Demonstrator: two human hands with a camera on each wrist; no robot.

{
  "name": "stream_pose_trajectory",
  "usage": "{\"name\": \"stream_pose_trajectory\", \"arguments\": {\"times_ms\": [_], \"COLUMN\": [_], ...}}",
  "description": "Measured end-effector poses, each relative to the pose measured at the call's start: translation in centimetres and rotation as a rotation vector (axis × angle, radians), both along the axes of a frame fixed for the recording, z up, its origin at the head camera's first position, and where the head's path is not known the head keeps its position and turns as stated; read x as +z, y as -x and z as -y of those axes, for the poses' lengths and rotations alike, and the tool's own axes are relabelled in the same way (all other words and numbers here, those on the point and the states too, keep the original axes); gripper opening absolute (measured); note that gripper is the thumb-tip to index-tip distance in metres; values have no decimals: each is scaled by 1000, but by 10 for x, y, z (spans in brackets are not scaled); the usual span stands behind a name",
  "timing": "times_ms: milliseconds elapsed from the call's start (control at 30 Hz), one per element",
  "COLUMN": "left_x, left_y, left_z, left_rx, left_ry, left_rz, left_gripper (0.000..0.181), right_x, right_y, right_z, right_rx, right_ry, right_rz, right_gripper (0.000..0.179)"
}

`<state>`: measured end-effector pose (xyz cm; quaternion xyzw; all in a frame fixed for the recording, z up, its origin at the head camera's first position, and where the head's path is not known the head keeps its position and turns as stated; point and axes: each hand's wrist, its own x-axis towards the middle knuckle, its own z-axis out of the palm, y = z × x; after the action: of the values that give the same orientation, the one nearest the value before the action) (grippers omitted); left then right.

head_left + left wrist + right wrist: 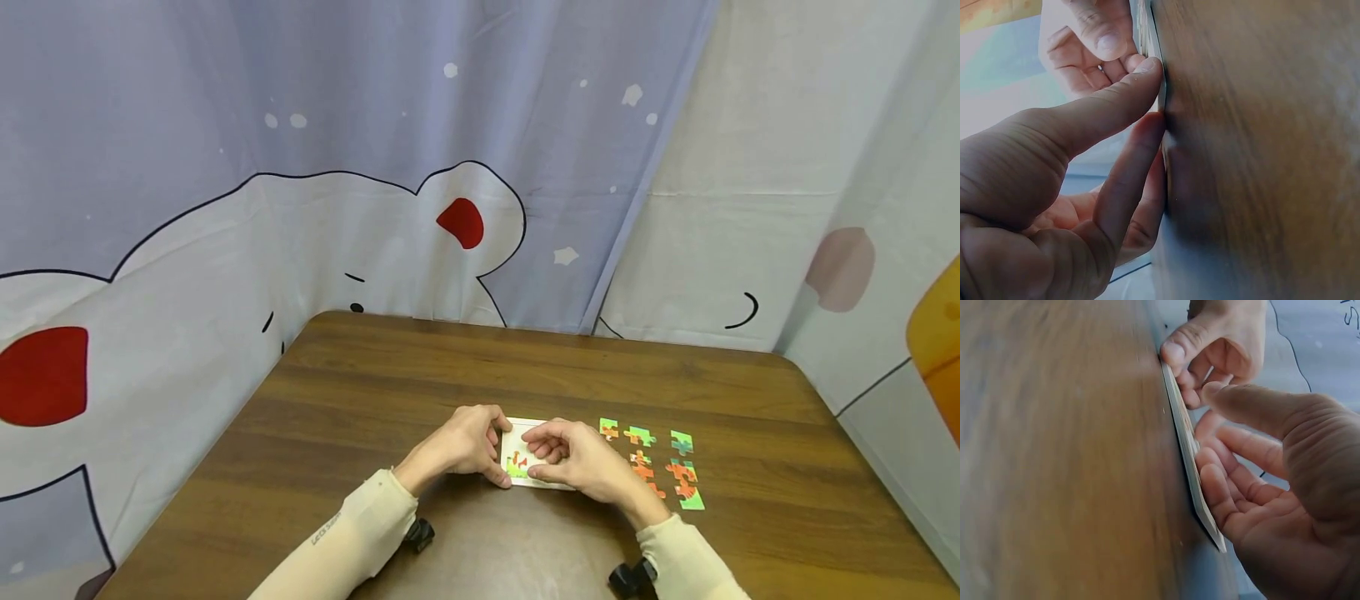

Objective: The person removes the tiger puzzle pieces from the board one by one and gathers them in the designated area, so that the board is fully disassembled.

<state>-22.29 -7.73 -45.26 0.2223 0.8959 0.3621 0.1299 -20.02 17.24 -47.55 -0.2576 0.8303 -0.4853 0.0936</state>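
Note:
A thin white puzzle board (513, 435) with a raised rim lies flat on the table. In its lower left corner sits green and orange puzzle artwork (516, 467). My left hand (467, 443) holds the board's left side, thumb at the near corner and a fingertip at the far one. Over the board's right part is my right hand (573, 458), fingers loosely bent and the thumb apart from them. In the right wrist view the board's edge (1186, 450) runs beside the right fingers, and I see no piece in that hand. The palm hides the board's right side.
Several loose jigsaw pieces (681, 471), green, orange and teal, lie in rough columns right of the board. The brown wooden table (360, 375) extends back to a printed curtain (375, 233). A dark wrist camera (632, 577) is strapped at the right sleeve.

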Motion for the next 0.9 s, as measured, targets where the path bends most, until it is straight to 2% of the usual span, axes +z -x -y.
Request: {"name": "stream_pose_trajectory", "arguments": {"times_ms": [167, 500, 900], "left_x": [0, 0, 0], "left_y": [0, 1, 0], "left_z": [0, 1, 0], "left_rx": [-3, 2, 1], "left_ry": [-7, -6, 4], "left_rz": [-5, 4, -11], "left_gripper": [76, 76, 76], "right_x": [-3, -6, -7], "right_y": [-2, -4, -4], "right_z": [4, 13, 14], "right_rx": [-18, -19, -19], "right_ry": [-57, -143, -147], "right_rz": [-77, -171, -158], "right_gripper": [44, 45, 35]}}
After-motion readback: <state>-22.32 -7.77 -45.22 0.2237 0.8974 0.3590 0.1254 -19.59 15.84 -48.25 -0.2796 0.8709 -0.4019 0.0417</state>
